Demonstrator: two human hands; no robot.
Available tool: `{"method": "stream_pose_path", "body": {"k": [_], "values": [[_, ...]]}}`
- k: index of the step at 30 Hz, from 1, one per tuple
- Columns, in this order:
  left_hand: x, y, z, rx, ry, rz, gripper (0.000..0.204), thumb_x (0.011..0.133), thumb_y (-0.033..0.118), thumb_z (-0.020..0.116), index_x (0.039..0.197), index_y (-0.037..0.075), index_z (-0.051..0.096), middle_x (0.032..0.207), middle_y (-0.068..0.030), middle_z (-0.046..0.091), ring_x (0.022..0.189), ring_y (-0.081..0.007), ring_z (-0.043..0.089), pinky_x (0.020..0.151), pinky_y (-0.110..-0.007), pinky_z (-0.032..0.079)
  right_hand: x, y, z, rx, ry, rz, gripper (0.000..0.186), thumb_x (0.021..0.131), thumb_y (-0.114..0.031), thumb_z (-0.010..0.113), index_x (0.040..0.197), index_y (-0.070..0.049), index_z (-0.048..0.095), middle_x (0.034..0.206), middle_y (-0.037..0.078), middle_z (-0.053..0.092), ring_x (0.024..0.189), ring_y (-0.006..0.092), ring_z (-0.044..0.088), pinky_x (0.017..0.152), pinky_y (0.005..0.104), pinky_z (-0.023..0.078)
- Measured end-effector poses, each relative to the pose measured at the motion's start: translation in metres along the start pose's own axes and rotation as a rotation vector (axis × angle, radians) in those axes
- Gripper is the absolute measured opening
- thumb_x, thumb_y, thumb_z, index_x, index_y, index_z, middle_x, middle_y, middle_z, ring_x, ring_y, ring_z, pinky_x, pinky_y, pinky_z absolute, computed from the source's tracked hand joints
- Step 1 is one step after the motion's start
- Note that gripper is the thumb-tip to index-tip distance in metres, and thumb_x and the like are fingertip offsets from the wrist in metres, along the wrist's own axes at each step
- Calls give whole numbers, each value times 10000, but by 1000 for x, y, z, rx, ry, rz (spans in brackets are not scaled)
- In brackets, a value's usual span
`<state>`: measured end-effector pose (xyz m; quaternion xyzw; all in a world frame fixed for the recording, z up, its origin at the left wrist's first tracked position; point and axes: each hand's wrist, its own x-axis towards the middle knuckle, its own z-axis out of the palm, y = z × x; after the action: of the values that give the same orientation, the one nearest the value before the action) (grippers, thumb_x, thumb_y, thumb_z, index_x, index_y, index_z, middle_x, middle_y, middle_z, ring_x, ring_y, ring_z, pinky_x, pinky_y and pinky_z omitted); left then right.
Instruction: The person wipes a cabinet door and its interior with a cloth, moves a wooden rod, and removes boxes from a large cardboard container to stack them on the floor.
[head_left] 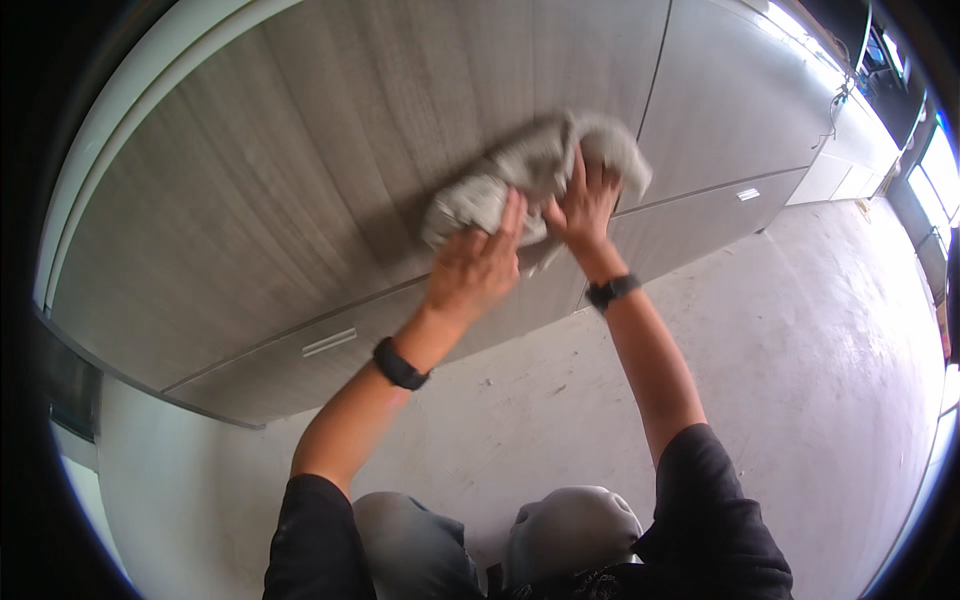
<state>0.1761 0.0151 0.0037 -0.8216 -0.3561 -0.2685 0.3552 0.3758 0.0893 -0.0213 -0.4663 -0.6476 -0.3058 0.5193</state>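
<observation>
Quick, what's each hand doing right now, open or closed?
Left hand: on the cloth; whether it grips cannot be told.
Right hand: open, spread on the same cloth.

Pale scuffed floor point(800, 320), bright window point(936, 180), far right

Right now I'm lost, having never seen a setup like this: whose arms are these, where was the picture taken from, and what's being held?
No robot here: these are a person's own bare arms. The single picture comes from a wide fisheye camera worn on their head, looking down, so straight edges bend. The left hand and right hand are both on a bunched, pale cloth against a wood-grain cabinet front. Each wrist wears a dark band. The person's knees show below, above a pale floor.
</observation>
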Motion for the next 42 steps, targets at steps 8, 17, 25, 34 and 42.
{"method": "stream_pose_path", "body": {"k": [8, 17, 25, 34, 42], "values": [[-17, -17, 7, -217, -231, 99, 836, 734, 327, 712, 1459, 159, 330, 1505, 92, 231, 1031, -203, 470, 864, -325, 482, -36, 32, -14, 22, -301, 18, 809, 800, -551, 526, 1431, -75, 350, 1320, 210, 440, 1186, 415, 414, 996, 536, 289], [119, -82, -63, -1, 442, -44, 712, 694, 288, 744, 1339, 173, 467, 1390, -6, 418, 973, -254, 497, 881, -418, 398, 208, -26, -41, -24, 161, -150, 693, 785, -373, 527, 1392, -80, 369, 1382, 186, 394, 1302, 415, 307, 1055, 592, 199], [-61, -113, -19, 224, 258, -192, 742, 814, 595, 576, 1340, 83, 470, 1361, -96, 419, 1183, -303, 450, 942, -445, 371, 112, -133, 12, 207, -68, -299, 637, 793, -509, 508, 1406, -375, 399, 938, 34, 646, 762, 277, 587, 746, 517, 455], [-236, -92, -14, 0, -183, -239, 622, 731, 493, 683, 1129, 23, 593, 1236, -139, 453, 1023, -359, 494, 877, -523, 426, -1, -204, 59, 449, -775, -761, 740, 782, -383, 636, 1448, -353, 314, 1288, 90, 532, 1094, 274, 586, 964, 458, 466], [-113, -195, -97, 176, 254, -371, 745, 790, 554, 606, 1356, 92, 460, 1425, -74, 368, 1112, -317, 454, 908, -489, 384, 166, -264, 12, 279, -75, -369, 699, 720, -381, 592, 1397, -273, 454, 1035, 54, 616, 947, 271, 591, 753, 409, 491]]}}
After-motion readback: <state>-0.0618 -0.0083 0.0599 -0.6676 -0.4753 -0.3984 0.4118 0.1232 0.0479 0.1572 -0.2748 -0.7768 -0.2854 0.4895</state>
